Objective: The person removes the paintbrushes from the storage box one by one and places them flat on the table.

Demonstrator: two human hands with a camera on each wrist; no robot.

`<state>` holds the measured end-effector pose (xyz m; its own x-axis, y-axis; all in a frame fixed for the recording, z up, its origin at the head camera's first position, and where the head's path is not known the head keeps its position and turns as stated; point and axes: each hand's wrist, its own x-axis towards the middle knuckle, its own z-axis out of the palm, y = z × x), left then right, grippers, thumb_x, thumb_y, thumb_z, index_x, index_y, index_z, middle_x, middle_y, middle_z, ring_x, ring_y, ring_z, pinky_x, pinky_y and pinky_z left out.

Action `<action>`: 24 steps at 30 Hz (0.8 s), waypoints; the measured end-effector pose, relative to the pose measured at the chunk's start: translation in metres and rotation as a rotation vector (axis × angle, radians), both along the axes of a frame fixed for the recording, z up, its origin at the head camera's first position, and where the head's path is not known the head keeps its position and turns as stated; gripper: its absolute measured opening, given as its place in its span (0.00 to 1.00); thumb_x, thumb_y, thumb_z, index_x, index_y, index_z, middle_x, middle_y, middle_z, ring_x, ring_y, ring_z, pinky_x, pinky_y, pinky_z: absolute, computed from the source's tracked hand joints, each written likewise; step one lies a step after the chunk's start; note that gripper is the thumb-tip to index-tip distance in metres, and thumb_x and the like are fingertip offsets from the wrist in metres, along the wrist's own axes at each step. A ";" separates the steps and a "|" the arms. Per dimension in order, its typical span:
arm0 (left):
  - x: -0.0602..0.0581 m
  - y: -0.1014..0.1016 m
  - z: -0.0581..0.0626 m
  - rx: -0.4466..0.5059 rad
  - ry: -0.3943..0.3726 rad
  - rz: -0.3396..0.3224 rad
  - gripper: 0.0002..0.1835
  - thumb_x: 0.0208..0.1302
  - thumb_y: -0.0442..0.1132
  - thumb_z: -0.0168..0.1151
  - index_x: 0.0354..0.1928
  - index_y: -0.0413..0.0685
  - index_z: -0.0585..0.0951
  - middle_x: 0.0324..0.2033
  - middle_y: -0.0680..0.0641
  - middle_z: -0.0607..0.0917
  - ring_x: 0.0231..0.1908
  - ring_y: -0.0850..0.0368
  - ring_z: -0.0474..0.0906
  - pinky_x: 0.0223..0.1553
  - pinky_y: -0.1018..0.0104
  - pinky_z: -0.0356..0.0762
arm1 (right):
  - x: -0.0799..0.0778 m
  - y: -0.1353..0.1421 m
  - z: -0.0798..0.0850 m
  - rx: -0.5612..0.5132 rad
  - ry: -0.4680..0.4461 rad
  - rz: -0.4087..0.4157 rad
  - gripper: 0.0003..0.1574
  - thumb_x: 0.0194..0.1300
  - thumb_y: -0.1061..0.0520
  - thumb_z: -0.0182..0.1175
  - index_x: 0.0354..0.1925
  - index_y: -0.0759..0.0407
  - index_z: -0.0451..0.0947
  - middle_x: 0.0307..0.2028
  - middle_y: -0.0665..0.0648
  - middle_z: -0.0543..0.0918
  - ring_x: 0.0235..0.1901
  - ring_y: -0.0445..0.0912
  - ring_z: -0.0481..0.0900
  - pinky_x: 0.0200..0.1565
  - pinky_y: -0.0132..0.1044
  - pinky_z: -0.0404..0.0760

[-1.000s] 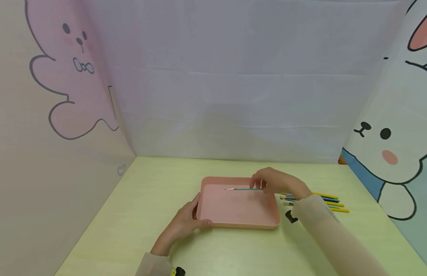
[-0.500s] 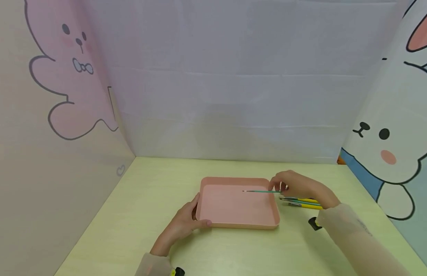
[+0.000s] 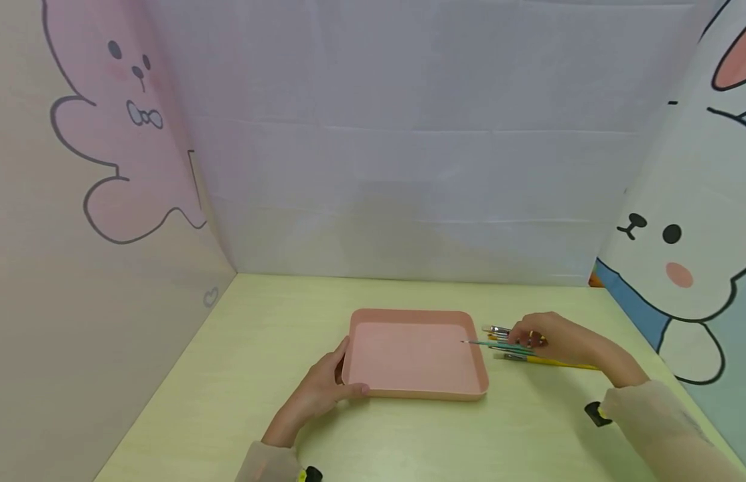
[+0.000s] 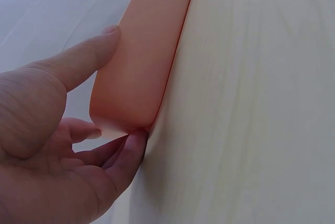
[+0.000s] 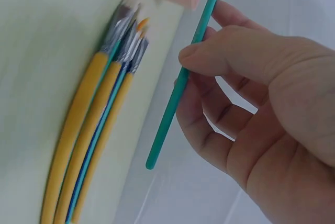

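At the near left corner of a pink tray (image 3: 412, 355), my left hand (image 3: 315, 388) grips the tray, thumb on its side wall and fingers bent round the low corner. My right hand (image 3: 562, 337) pinches a thin green paintbrush (image 5: 172, 106) between thumb and fingers. This brush is held up off the table, its fine tip pointing left over the tray's right rim. Just below lie several paintbrushes (image 5: 78, 109) with yellow, blue and teal handles, side by side, partly hidden by the right hand in the head view.
The pale yellow table (image 3: 228, 375) carries the tray and brushes. A white sheet (image 3: 409, 140) closes off the back. Side panels show a pink bear (image 3: 132, 147) at left and a white rabbit (image 3: 704, 281) at right.
My right hand has moved right, off the tray and over the loose brushes, carrying the green paintbrush. My left hand and the tray stay where they were.
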<state>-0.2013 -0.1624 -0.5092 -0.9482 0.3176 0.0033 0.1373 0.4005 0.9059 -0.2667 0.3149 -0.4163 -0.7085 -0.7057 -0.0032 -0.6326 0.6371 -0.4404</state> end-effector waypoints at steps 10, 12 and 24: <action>0.002 0.000 -0.005 -0.002 -0.002 0.010 0.65 0.61 0.47 0.82 0.85 0.38 0.45 0.71 0.38 0.76 0.63 0.48 0.78 0.66 0.45 0.73 | 0.015 0.035 -0.019 0.008 -0.010 -0.044 0.24 0.61 0.76 0.67 0.51 0.55 0.86 0.42 0.46 0.84 0.36 0.38 0.76 0.36 0.34 0.79; 0.003 0.000 -0.006 -0.001 -0.006 0.013 0.65 0.60 0.47 0.82 0.85 0.39 0.46 0.71 0.38 0.76 0.63 0.48 0.78 0.66 0.45 0.73 | 0.017 0.041 -0.024 0.003 -0.009 -0.046 0.24 0.60 0.76 0.66 0.50 0.55 0.86 0.43 0.47 0.85 0.37 0.38 0.77 0.37 0.34 0.81; 0.005 0.000 -0.013 0.012 -0.015 0.023 0.65 0.60 0.47 0.82 0.85 0.39 0.46 0.69 0.38 0.77 0.63 0.48 0.78 0.67 0.45 0.73 | 0.019 0.058 -0.047 0.005 -0.032 -0.080 0.28 0.56 0.78 0.66 0.48 0.52 0.87 0.40 0.43 0.82 0.36 0.36 0.73 0.35 0.33 0.79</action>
